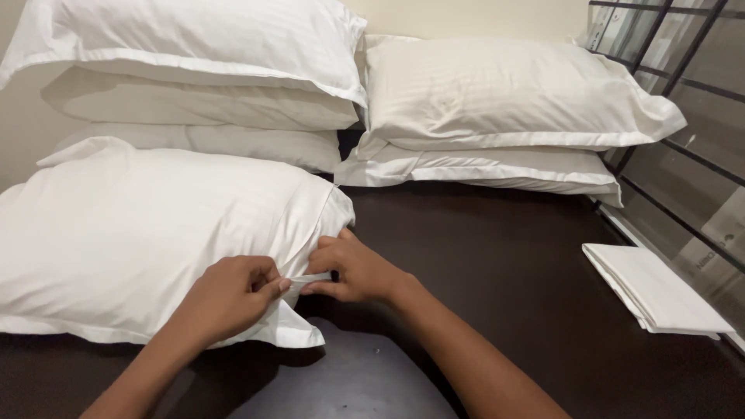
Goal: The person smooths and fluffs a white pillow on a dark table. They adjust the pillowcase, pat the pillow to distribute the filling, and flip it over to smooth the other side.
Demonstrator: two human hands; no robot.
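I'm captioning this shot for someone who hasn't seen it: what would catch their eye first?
Probably the two hands at centre: the left hand and right hand pinch the open end of a plump white pillow lying at left on a dark tabletop. Behind it, two stacks of white pillows rest against the wall, and a folded white cloth lies at the right edge.

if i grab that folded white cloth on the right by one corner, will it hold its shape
Probably not: the folded cloth is thin, layered fabric, so it should droop and unfold. It looks light. On the smooth dark table it would likely slide easily when pushed.
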